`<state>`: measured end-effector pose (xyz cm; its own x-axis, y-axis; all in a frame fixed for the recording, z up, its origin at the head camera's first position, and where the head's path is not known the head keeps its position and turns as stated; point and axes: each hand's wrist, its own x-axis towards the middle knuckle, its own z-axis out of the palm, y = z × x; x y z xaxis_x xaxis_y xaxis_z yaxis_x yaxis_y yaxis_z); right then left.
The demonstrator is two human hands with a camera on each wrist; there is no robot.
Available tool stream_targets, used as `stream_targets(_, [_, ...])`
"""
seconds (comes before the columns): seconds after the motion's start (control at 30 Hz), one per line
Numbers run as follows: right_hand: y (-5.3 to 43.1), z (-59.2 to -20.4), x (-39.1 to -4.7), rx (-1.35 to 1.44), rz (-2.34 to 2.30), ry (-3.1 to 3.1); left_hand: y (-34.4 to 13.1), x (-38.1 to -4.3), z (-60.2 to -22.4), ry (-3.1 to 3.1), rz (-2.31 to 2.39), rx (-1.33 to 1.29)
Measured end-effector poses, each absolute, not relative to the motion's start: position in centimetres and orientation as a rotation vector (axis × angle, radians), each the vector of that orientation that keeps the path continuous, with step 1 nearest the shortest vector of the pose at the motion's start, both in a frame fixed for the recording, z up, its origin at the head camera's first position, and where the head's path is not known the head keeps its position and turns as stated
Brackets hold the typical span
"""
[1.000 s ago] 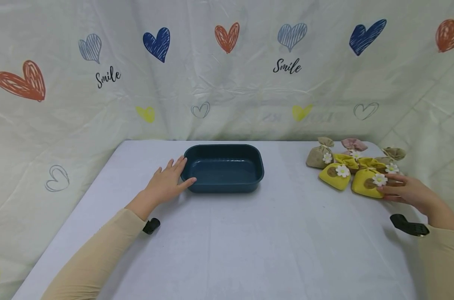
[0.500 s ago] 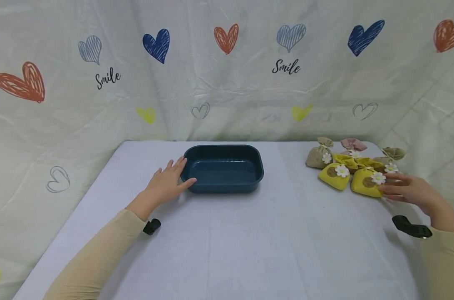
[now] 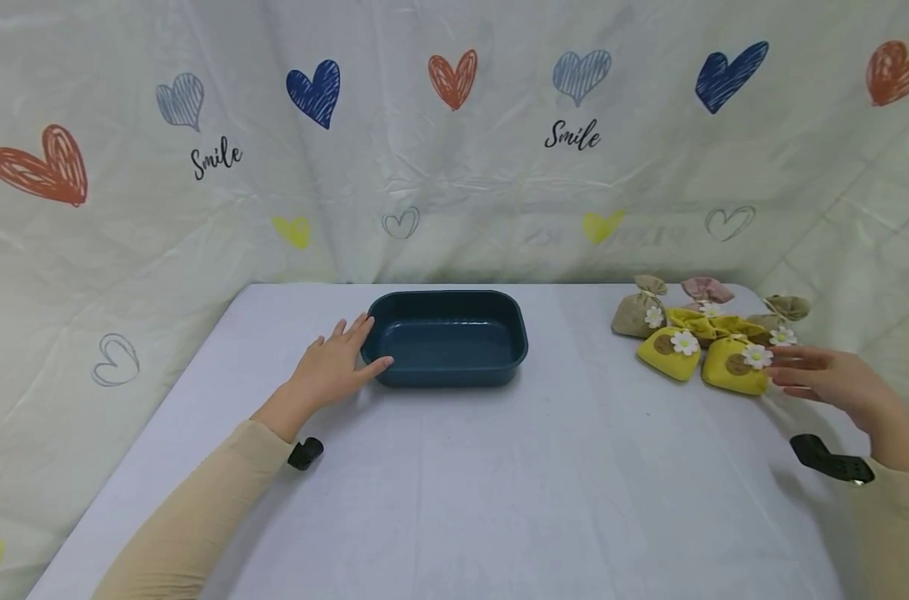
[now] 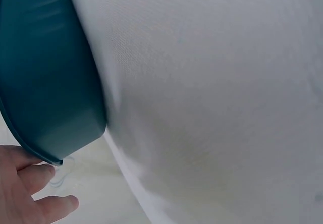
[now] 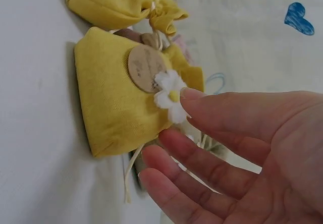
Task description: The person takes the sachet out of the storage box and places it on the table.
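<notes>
A dark teal rectangular basin (image 3: pixel 447 377) stands on the white-covered table. My left hand (image 3: pixel 330 368) rests at its left end with spread fingers, and in the left wrist view its fingertips are right at the rim. At the right, a yellow drawstring pouch (image 3: pixel 726 377) bears a white flower and a round brown tag. My right hand (image 3: pixel 836 382) is beside this pouch, fingers loosely bent. In the right wrist view the thumb tip overlaps the flower (image 5: pixel 170 97), and the other fingertips are near the pouch's lower side without gripping it.
A second yellow pouch (image 3: pixel 671 354) lies left of the first. Behind them stand a beige pouch (image 3: pixel 632 315), a pink pouch (image 3: pixel 707 290) and a brownish pouch (image 3: pixel 787 307). A white curtain (image 3: pixel 499 167) printed with hearts hangs behind the table.
My right hand has drawn slightly to the right, its fingers loosening from the near yellow pouch. The left hand and the basin have kept their place.
</notes>
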<state>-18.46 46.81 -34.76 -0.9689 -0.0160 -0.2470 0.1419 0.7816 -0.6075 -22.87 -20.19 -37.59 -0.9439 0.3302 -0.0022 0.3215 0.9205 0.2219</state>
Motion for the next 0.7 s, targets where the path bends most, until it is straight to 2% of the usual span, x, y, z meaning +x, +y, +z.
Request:
stream_targets(0.4, [44.5, -32.9, -17.8, 0.050, -0.900, 2.888, -20.3, -22.8, -37.6, 3.059, 0.347, 0.522])
stream_targets(0.7, [39.6, -30.2, -17.7, -0.093, -0.730, 2.983, -20.7, -22.6, -36.5, 3.109, 0.352, 0.474])
